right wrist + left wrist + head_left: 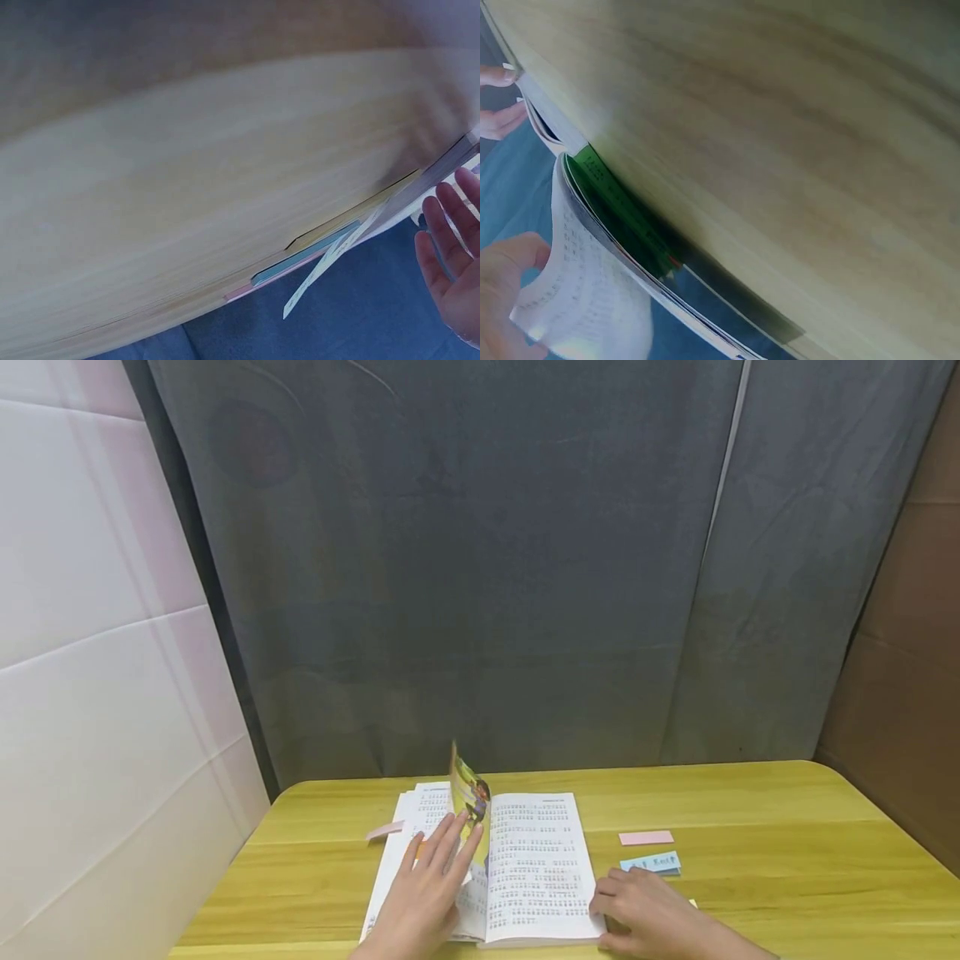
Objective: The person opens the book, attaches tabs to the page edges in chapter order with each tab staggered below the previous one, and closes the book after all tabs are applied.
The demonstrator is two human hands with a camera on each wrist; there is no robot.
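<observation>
Pages of an open book (536, 860) lie spread on the near part of the yellow wooden table (787, 877), just in front of the person. The left hand (427, 893) rests on the left-hand side of the book with its fingers straight and slightly spread, their tips touching a colourful leaf (468, 793) that stands upright near the spine. From the left wrist view the same hand (510, 292) shows at the lower left edge, with a printed page (585, 300) bent beside its thumb. The right hand (645, 914) lies at the book's lower right corner, fingers loosely curled, their tips touching the edge of the right-hand page; whether it grips the page I cannot tell. Just beyond this hand, on the bare table, lie a blue paper slip (651, 862) and, a little farther back, a pink paper slip (646, 837). Another pink slip (384, 831) sticks out from the book's left side. A grey curtain (480, 568) hangs behind the table.
</observation>
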